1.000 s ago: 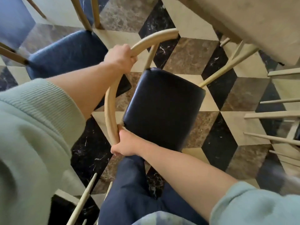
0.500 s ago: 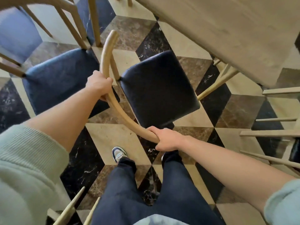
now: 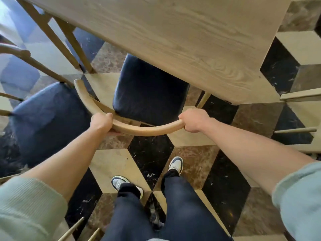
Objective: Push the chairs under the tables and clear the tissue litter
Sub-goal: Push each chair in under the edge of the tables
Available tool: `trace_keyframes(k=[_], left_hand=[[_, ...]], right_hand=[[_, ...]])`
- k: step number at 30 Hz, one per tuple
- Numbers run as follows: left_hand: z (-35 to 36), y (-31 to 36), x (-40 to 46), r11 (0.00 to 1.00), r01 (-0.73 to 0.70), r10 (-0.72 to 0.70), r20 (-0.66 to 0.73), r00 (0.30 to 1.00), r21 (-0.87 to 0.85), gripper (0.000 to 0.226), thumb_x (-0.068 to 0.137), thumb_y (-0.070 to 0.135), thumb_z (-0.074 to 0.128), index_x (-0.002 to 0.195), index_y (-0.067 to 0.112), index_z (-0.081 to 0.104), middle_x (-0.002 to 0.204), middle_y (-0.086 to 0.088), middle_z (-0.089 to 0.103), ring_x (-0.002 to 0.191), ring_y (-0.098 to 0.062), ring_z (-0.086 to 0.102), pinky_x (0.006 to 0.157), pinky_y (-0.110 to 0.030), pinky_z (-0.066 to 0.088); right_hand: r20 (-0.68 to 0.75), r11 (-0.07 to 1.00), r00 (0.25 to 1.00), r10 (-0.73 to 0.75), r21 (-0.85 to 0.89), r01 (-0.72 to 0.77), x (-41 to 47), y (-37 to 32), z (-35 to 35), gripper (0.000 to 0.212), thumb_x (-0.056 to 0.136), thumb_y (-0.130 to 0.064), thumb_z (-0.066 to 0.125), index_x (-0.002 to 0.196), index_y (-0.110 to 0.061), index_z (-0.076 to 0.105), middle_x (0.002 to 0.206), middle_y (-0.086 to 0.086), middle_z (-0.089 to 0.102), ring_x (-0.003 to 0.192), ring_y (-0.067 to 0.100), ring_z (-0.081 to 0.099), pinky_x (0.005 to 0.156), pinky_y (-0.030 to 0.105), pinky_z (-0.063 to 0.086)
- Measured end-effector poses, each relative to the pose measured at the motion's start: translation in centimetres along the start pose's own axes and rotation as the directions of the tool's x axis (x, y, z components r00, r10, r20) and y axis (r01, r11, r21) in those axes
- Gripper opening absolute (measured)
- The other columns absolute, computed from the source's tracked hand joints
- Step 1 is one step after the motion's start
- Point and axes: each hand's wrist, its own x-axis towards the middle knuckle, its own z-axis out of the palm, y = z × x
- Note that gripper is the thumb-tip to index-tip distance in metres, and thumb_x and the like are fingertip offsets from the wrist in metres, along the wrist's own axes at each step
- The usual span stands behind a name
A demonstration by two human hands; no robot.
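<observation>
- Both hands grip the curved wooden backrest rail (image 3: 144, 130) of the chair: the left hand (image 3: 101, 123) has its fingers curled round the rail's left stretch, and the right hand (image 3: 194, 120) is wrapped round the rail's right end.
- Between the hands, and just beyond them, lies the chair's dark padded seat (image 3: 149, 94); its far part is hidden under the edge of the light wooden desk (image 3: 173, 35).
- A second chair (image 3: 46, 117) with a blue seat stands just beside it on the left, outside the desk's edge.
- Below the rail, the person's two shoes (image 3: 176, 165) and dark trousers stand on the floor (image 3: 112, 164) of cream, brown and black marble tiles.
- Pale green sleeves (image 3: 26, 209) are pushed up both forearms.
- No container or tissue is visible.
</observation>
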Motion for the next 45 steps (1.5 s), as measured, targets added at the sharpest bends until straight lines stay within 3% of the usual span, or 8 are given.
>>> trace_keyframes(k=[14, 21, 25, 28, 32, 36, 41, 45], left_hand=[[6.1, 5.0, -1.3, 0.998, -0.058, 0.055, 0.097, 0.994, 0.03, 0.033, 0.103, 0.031, 0.055, 0.123, 0.005, 0.05, 0.097, -0.023, 0.07, 0.067, -0.037, 0.075, 0.045, -0.046, 0.059], [4.4, 5.3, -2.7, 0.992, -0.039, 0.012, 0.223, 0.975, 0.119, 0.052, 0.103, 0.048, 0.049, 0.126, 0.001, 0.05, 0.095, -0.024, 0.074, 0.067, -0.036, 0.077, 0.05, -0.048, 0.062], [1.4, 4.8, -2.6, 0.984, -0.097, 0.047, 0.305, 0.951, 0.151, 0.065, 0.099, 0.063, 0.044, 0.118, 0.002, 0.061, 0.098, -0.017, 0.075, 0.077, -0.033, 0.077, 0.06, -0.046, 0.063], [-2.1, 3.5, -1.1, 0.978, -0.156, 0.114, 0.271, 0.956, 0.141, 0.065, 0.102, 0.061, 0.039, 0.133, 0.006, 0.053, 0.109, -0.018, 0.072, 0.078, -0.035, 0.076, 0.066, -0.05, 0.065], [-9.1, 1.2, 3.2, 0.97, -0.193, 0.156, 0.232, 0.96, 0.145, 0.059, 0.104, 0.054, 0.04, 0.137, 0.006, 0.05, 0.114, -0.018, 0.069, 0.085, -0.033, 0.072, 0.067, -0.046, 0.064], [-19.4, -1.5, 10.3, 0.934, -0.3, 0.285, 0.099, 0.953, 0.196, 0.035, 0.105, 0.039, 0.045, 0.12, 0.009, 0.055, 0.098, -0.013, 0.068, 0.088, -0.032, 0.071, 0.069, -0.046, 0.063], [-34.3, -3.6, 19.6, 0.807, -0.4, 0.507, -0.163, 0.846, 0.435, 0.028, 0.098, 0.023, 0.054, 0.114, 0.002, 0.064, 0.113, -0.023, 0.069, 0.105, -0.043, 0.064, 0.09, -0.047, 0.05], [-44.8, -2.6, 25.4, 0.733, -0.431, 0.615, -0.243, 0.75, 0.526, 0.036, 0.092, 0.013, 0.054, 0.124, -0.002, 0.058, 0.123, -0.029, 0.061, 0.116, -0.047, 0.055, 0.099, -0.051, 0.045]], right_hand=[[-0.015, 0.977, 0.991, 0.129, 0.175, -0.125, -2.7, 6.4, 1.6, 0.015, 0.087, -0.02, 0.07, 0.099, -0.028, 0.065, 0.08, -0.008, 0.059, 0.072, 0.014, 0.059, 0.058, 0.027, 0.037], [0.096, 0.954, 0.978, 0.187, 0.222, -0.204, -2.7, 5.8, 1.0, 0.019, 0.086, -0.016, 0.072, 0.101, -0.025, 0.063, 0.088, -0.004, 0.062, 0.087, 0.018, 0.066, 0.078, 0.034, 0.056], [0.24, 0.972, 0.958, 0.158, 0.131, -0.193, -1.9, 3.7, -1.5, 0.051, 0.084, -0.022, 0.072, 0.132, -0.023, 0.053, 0.114, 0.002, 0.063, 0.105, 0.023, 0.063, 0.09, 0.042, 0.056], [0.2, 0.958, 0.977, 0.077, 0.258, -0.128, 0.9, -1.2, -4.7, 0.074, 0.088, -0.015, 0.066, 0.153, -0.022, 0.031, 0.14, 0.006, 0.055, 0.124, 0.029, 0.057, 0.096, 0.044, 0.053], [-0.079, 0.898, 0.997, -0.01, 0.437, 0.043, 6.7, -12.1, -8.8, 0.055, 0.089, -0.024, 0.063, 0.141, -0.023, 0.046, 0.129, 0.002, 0.059, 0.117, 0.025, 0.059, 0.09, 0.04, 0.052], [-0.259, 0.992, 0.965, 0.034, 0.126, -0.001, 13.1, -24.0, -11.3, 0.033, 0.089, -0.036, 0.055, 0.117, -0.017, 0.058, 0.12, 0.011, 0.054, 0.11, 0.034, 0.051, 0.082, 0.045, 0.049], [-0.229, 0.982, 0.96, 0.161, -0.06, -0.179, 21.2, -37.2, -12.6, 0.043, 0.089, -0.042, 0.052, 0.12, -0.013, 0.062, 0.13, 0.018, 0.055, 0.125, 0.039, 0.045, 0.112, 0.058, 0.028], [-0.04, 0.974, 0.999, 0.021, 0.228, -0.011, 26.1, -50.4, -13.5, 0.035, 0.091, -0.037, 0.058, 0.116, -0.014, 0.065, 0.122, 0.013, 0.058, 0.113, 0.034, 0.056, 0.097, 0.043, 0.048]])
